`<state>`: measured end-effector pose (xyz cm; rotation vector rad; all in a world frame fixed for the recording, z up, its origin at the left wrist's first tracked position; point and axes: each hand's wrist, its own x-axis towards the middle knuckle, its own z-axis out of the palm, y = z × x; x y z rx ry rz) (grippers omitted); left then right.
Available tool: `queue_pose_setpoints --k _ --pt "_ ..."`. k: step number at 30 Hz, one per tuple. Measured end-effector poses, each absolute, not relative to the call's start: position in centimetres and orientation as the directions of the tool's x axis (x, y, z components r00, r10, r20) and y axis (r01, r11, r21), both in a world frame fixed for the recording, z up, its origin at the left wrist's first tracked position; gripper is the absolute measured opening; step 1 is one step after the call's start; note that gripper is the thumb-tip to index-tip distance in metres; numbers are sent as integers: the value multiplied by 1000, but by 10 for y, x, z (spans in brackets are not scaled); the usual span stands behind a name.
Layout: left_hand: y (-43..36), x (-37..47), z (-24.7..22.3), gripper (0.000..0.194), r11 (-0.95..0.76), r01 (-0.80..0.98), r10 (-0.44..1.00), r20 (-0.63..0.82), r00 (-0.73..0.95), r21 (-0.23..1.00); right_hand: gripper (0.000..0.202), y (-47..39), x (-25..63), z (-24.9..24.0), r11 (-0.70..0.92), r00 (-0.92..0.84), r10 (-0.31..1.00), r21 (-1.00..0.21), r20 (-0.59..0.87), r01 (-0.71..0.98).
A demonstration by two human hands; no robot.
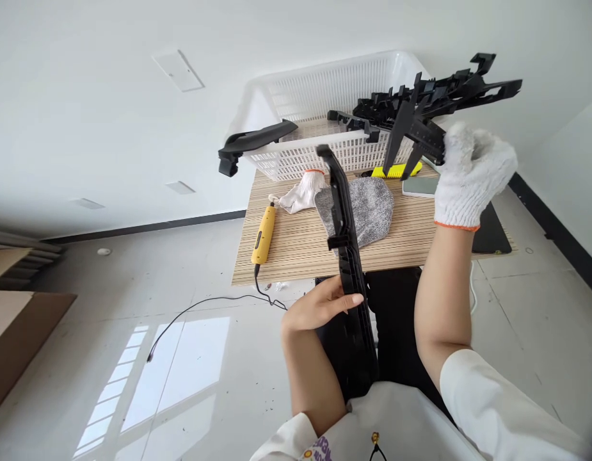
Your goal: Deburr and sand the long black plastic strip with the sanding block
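A rounded yellow power tool (264, 235) lies on the striped bench (296, 250), left of the bare left grip (322, 305), closed round a long, ribbed black plastic strip (346, 234). Beyond that grip, fuzzy grey cloth (373, 208); rightward, the knit-gloved right grip (475, 168) clamps black calipers (418, 133).

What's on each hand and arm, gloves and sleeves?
Left hand: no glove. Right hand: white knitted fabric glove, orange-edged cuff. Both arms: loose white fabric sleeves ending around the elbows. No visible watch or bracelet.
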<state>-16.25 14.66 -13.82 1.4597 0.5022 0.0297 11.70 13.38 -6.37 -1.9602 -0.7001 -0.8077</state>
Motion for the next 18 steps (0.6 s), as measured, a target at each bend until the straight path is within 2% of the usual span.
queue_pose_setpoints --k 4,6,9,11,13,15,18 --pt "144 -156 -140 40 190 108 603 -203 771 976 58 138 102 -59 -351 650 342 -549 679 758" --pt "142 -147 -141 41 186 33 723 -160 672 982 56 141 94 -59 -272 599 448 -537 663 798" --pt "139 -136 -143 41 127 50 841 -135 524 991 55 143 86 -59 -152 465 598 -477 653 866" --pt "137 -133 -142 40 114 44 875 -122 469 992 56 142 84 -57 -95 388 670 -445 633 890" --pt "137 -134 -142 37 149 -34 880 -116 461 988 54 140 84 -54 -42 327 736 -443 593 896" --pt "137 -137 -141 33 190 -112 866 -113 486 975 51 137 86 -52 1 285 791 -468 541 884" --pt "139 -142 -141 27 186 -140 842 -84 533 973 41 133 92 -53 31 253 840 -509 479 860"
